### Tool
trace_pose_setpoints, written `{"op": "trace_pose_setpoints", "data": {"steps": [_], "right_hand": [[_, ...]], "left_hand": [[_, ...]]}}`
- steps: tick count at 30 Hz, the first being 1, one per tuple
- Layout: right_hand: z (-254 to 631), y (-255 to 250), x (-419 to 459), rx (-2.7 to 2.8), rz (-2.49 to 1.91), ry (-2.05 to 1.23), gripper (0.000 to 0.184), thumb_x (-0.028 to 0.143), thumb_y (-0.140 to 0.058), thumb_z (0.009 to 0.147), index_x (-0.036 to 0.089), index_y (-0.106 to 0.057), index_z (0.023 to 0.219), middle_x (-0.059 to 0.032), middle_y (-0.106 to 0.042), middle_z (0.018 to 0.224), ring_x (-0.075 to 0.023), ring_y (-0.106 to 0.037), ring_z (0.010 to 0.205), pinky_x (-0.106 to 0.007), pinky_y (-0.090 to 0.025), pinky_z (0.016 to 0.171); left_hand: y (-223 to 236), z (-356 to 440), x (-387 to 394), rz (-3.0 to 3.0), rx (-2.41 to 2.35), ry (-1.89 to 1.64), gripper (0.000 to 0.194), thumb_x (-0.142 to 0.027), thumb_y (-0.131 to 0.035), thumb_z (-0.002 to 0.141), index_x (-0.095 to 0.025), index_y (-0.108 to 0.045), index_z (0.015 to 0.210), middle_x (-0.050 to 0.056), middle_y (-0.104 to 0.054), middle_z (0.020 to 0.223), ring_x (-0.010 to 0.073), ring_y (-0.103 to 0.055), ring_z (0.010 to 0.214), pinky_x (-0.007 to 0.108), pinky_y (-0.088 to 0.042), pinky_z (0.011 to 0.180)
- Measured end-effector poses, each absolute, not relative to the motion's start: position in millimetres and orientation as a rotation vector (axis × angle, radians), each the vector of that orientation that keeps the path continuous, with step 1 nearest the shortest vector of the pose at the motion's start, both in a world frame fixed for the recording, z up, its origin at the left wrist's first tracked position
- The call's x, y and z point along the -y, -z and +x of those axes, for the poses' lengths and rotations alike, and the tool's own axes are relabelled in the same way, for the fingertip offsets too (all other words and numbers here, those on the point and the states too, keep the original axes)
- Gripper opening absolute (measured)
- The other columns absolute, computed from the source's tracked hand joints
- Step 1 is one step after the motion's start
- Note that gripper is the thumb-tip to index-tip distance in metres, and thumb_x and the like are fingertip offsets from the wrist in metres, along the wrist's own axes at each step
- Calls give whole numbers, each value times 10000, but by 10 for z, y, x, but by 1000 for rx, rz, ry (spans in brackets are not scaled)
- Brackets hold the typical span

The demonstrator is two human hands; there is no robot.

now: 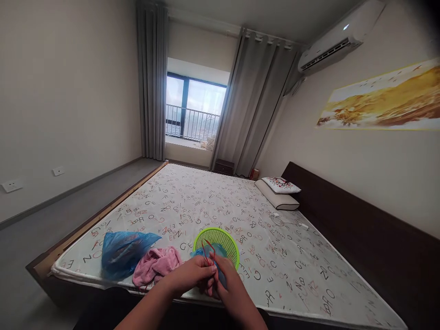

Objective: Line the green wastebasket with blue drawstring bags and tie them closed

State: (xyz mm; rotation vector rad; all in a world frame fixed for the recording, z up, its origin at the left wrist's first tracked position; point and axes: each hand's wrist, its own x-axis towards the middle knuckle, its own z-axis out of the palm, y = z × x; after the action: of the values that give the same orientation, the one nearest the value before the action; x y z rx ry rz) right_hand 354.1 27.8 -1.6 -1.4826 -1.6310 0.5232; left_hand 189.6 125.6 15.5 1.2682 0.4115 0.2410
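- Pinching inward, my left hand [190, 275] and right hand [234, 285] meet in a narrow grip at the near edge of the mattress [240, 201].
- My fingertips close on the lower end of a thin red loop [207, 251], but I cannot tell which hand bears it; holding it high and close seems to keep it steady.
- Blue plastic [222, 277] bunches behind my right hand, beside a round green basket [220, 233].
- Along the same edge lie a blue plastic bag [125, 254] and a crumpled pink towel [156, 265].
- The mattress has a letter print; a long pillow [277, 198] lies near its far corner.
- Past its far end, grey curtains [257, 101] frame a balcony window [194, 103]; an air conditioner [332, 39] hangs above its right side.
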Motion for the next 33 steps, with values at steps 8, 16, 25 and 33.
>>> {"op": "trace_pose_setpoints", "data": {"steps": [8, 16, 25, 33], "right_hand": [[3477, 43, -346, 1407, -1563, -702, 317, 465, -541, 959, 211, -727, 997, -77, -751, 962, -237, -692, 890, -345, -524, 823], [3426, 188, -444, 1265, -1535, -874, 571, 665, -492, 934, 192, -725, 1152, -60, -709, 854, -207, -637, 699, -336, -510, 699], [3476, 152, -513, 1496, -1549, -744, 449, 561, -634, 894, 223, -762, 1160, -111, -724, 1104, -247, -661, 933, -352, -522, 765], [3434, -1, -499, 1540, -1631, -553, 438, 597, -609, 905, 200, -592, 719, -51, -629, 802, -208, -570, 793, -340, -454, 752]], "left_hand": [[-307, 1756, -1379, 1868, -860, -627, 384, -494, -511, 977, -174, -661, 827, 38, -663, 865, 209, -602, 853, 311, -436, 780], [-211, 1765, -1099, 1979, -641, -1029, 433, -440, -388, 1080, -184, -720, 970, 87, -641, 1019, 198, -611, 982, 325, -471, 934], [-157, 1614, -1092, 1708, -681, -1360, 314, -375, -496, 1055, -201, -757, 1044, 109, -695, 1108, 225, -652, 1143, 403, -484, 1088], [-83, 1438, -1200, 1669, -829, -1503, 307, -376, -507, 1050, -215, -757, 973, 70, -719, 1051, 203, -666, 1110, 403, -501, 1084]]}}
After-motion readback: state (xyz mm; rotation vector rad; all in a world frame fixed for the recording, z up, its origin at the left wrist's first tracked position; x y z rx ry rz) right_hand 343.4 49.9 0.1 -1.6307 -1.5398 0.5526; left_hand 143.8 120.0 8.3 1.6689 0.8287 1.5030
